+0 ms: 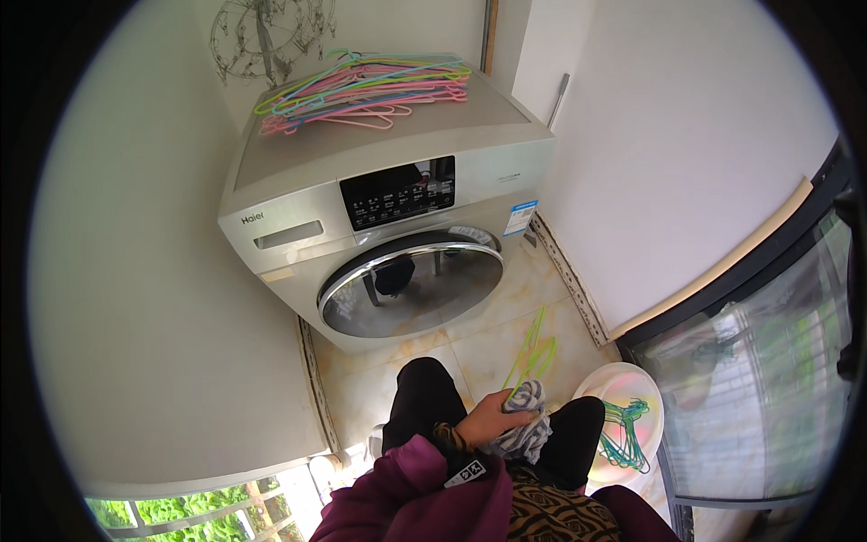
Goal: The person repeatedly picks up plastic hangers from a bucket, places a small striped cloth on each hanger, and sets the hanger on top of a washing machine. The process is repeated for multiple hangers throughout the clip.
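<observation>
My left hand (pixel 491 418) is closed around a bunched grey-and-white striped cloth (pixel 525 440) and the lower part of a yellow-green plastic hanger (pixel 542 356), which sticks up above the knees. The hand is in front of my lap, between the black-trousered knees. My right hand is out of view; only a purple sleeve shows at the lower right. Beside the right knee, green and teal hangers (pixel 626 440) lie in a white plastic basin (pixel 653 406). A pile of pink, blue and green hangers (pixel 366 88) rests on the washing machine's top.
A Haier front-loading washing machine (pixel 284 196) stands ahead with its round door (pixel 413 291) closed. Walls flank it on both sides. A round clip hanger (pixel 271 34) is at the back wall. A dark-framed glass panel (pixel 745 406) is at the right, with a window (pixel 196 518) at the lower left.
</observation>
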Available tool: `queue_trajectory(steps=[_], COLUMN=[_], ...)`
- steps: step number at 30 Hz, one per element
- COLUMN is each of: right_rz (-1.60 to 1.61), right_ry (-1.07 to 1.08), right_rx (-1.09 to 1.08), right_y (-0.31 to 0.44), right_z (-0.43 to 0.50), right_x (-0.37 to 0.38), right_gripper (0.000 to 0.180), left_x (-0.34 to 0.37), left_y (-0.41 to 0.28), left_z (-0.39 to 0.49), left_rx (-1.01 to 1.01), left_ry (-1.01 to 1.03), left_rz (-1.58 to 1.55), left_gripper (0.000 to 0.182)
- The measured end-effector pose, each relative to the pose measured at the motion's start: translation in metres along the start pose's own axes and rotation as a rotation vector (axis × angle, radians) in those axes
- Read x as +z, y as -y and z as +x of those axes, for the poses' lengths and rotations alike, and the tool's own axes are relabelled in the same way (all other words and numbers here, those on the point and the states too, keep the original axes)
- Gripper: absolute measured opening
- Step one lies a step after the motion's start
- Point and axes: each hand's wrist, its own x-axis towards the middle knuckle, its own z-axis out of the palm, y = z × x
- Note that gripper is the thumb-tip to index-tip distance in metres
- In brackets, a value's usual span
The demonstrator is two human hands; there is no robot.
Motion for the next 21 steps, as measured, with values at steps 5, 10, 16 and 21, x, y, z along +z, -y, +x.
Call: queue_trajectory(steps=[5, 10, 16, 21], right_rz=[0.003, 0.003, 0.005, -0.001], right_ry=[-0.01, -0.006, -0.005, 0.001], right_rx=[0.015, 0.028, 0.034, 0.031], right_y=[0.003, 0.004, 0.007, 0.008], right_z=[0.005, 0.01, 0.011, 0.012], right_x=[0.003, 0.008, 0.012, 0.012], right_gripper=[0.027, 0.028, 0.028, 0.028], left_x=[-0.001, -0.002, -0.001, -0.003], left_y=[-0.001, 0.002, 0.004, 0.003], left_z=[-0.001, 0.002, 0.005, 0.002], left_rx=[-0.001, 0.0, 0.007, 0.006], left_ry=[-0.009, 0.006, 0.011, -0.011], left_rz=[0.014, 0.0, 0.024, -0.012], left_gripper=[0.041, 0.042, 0.042, 0.041])
